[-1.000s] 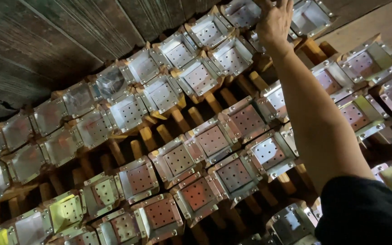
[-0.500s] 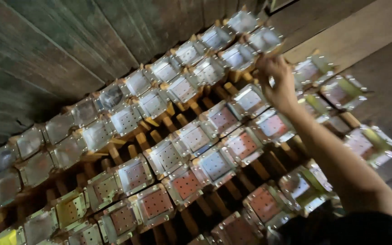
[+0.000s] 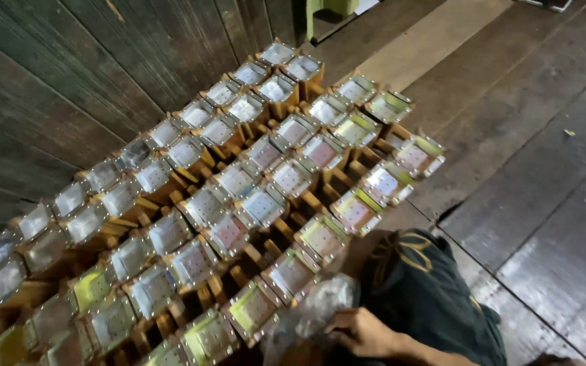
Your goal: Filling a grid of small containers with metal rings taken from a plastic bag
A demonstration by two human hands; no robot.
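A hand (image 3: 364, 332) at the bottom edge grips a crinkled clear plastic bag (image 3: 310, 318), its fingers curled narrow into the film; which hand it is, I cannot tell. The bag sits low in the view, just beside the nearest boxes, bunched with no clear long axis. The boxes (image 3: 252, 196) are small wooden frames with shiny foil-rimmed square tops dotted with holes, white, pink or yellow. They lie in rows running diagonally from lower left to upper right along a dark plank wall (image 3: 69, 81). A dark cloth (image 3: 428, 291) with yellow marks lies beside the hand on the worn board floor (image 3: 544, 169).
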